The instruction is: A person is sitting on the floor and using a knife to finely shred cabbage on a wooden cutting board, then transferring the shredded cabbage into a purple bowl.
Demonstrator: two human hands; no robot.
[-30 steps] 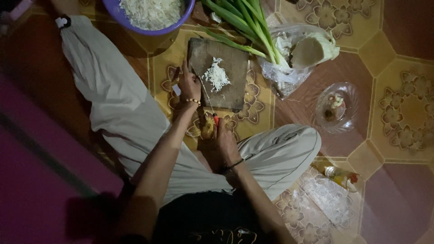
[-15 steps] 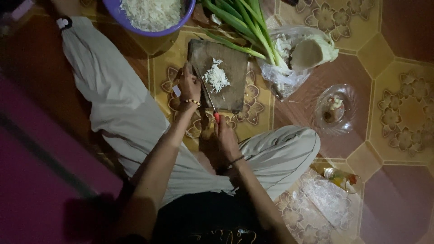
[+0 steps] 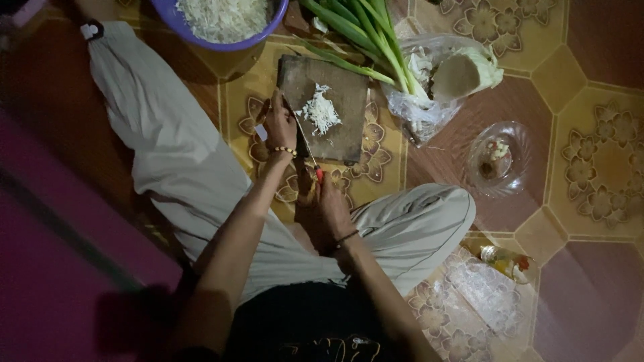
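1. Person seated on a patterned tiled floor [image 3: 604,167], legs in pale grey trousers [image 3: 174,167] spread to either side of a dark rectangular wooden chopping board [image 3: 342,131].
2. Right hand [image 3: 330,204]: fingers closed around the red handle of a thin-bladed knife [image 3: 307,149]. Handle sits at the near edge of the board; blade runs up and away across the board's left part.
3. Left hand [image 3: 280,124]: rests on the left edge of the board, just beside the blade, fingers curled down. Whether it pins anything underneath cannot be told. Beaded bracelet [image 3: 285,151] on that wrist.
4. Small heap of white shredded vegetable [image 3: 320,112] lies on the board, right of the blade, close to it.
5. Purple round plastic bowl [image 3: 268,30] filled with white shreds stands beyond the board, upper left.
6. Bunch of long green onion stalks [image 3: 362,30] lies at the board's far right corner, ends reaching a clear plastic bag [image 3: 422,110] holding a cut pale cabbage [image 3: 466,70].
7. Clear glass dish [image 3: 500,157] with small scraps sits right of the board, well apart.
8. Small glass bottle [image 3: 506,260] lies beside the right knee.
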